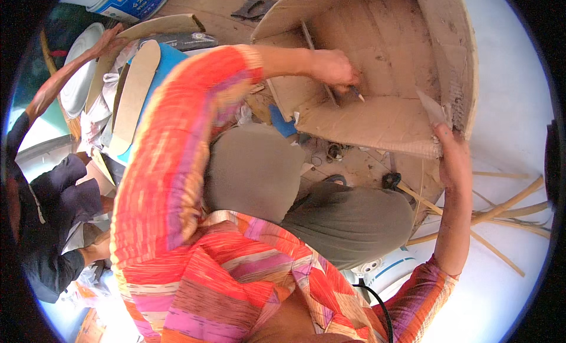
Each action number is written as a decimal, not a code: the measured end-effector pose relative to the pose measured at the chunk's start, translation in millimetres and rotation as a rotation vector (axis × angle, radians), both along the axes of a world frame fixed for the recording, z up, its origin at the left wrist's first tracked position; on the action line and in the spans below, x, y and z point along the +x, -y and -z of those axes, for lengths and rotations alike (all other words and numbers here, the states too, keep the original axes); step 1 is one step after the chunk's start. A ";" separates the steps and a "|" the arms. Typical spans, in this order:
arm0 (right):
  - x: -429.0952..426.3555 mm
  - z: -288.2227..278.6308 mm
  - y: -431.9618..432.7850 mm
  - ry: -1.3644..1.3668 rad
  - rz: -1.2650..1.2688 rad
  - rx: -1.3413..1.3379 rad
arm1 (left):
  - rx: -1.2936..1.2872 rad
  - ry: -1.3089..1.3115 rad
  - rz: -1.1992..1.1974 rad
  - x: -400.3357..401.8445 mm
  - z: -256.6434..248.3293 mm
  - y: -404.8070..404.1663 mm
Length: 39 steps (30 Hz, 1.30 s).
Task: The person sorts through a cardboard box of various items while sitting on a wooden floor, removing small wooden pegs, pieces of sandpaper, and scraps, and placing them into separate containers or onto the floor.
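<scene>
My left hand reaches into an open cardboard box and is closed around a slim, pencil-like tool with a dark shaft and a pale pointed tip. The tip points down at the box's inner side, close to its near wall. At the box's near right corner, where the cardboard edge is torn, my right hand pinches a thin, pale flat piece between thumb and fingers. A narrow upright strip stands inside the box, partly hidden behind my left hand.
Another person's forearm reaches in at the left, by a white round lid and a blue box with cardboard flaps. A white glue tub stands behind. Cane-like sticks lie at the right. Scraps litter the floor near my knees.
</scene>
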State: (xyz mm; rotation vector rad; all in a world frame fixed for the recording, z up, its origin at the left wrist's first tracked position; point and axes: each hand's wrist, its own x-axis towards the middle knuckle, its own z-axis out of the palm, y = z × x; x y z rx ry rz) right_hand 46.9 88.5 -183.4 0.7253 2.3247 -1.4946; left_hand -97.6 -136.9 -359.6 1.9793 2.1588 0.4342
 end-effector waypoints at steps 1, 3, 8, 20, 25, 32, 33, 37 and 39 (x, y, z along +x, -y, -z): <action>3.8 0.7 -4.8 -0.012 0.075 0.033 | 0.145 0.102 0.047 10.2 -23.6 7.1; 6.2 5.6 -3.3 -0.034 0.079 -0.013 | 0.004 0.238 0.057 33.5 -51.3 42.8; 9.2 -10.0 12.7 0.042 -0.029 0.165 | -0.089 0.383 -0.037 53.3 -9.4 125.8; 16.9 -28.7 23.5 -0.169 -0.135 0.228 | -0.204 -0.077 -0.511 -53.7 4.8 23.0; 10.4 -17.2 24.6 -0.156 -0.202 0.117 | -0.444 -0.302 -0.844 -68.5 81.2 32.2; 11.2 -21.1 3.5 -0.007 0.030 0.111 | -0.353 -0.281 -0.811 -83.8 77.0 19.8; 9.6 -23.7 8.4 -0.055 0.054 -0.015 | -0.319 -0.246 -0.833 -86.2 77.2 21.9; 8.7 -16.0 -5.9 -0.071 0.144 -0.212 | -0.182 -0.064 -0.761 -69.0 42.7 28.9; 6.6 -0.9 -27.6 -0.069 0.194 -0.220 | -0.024 0.129 -0.624 -45.3 -3.2 39.1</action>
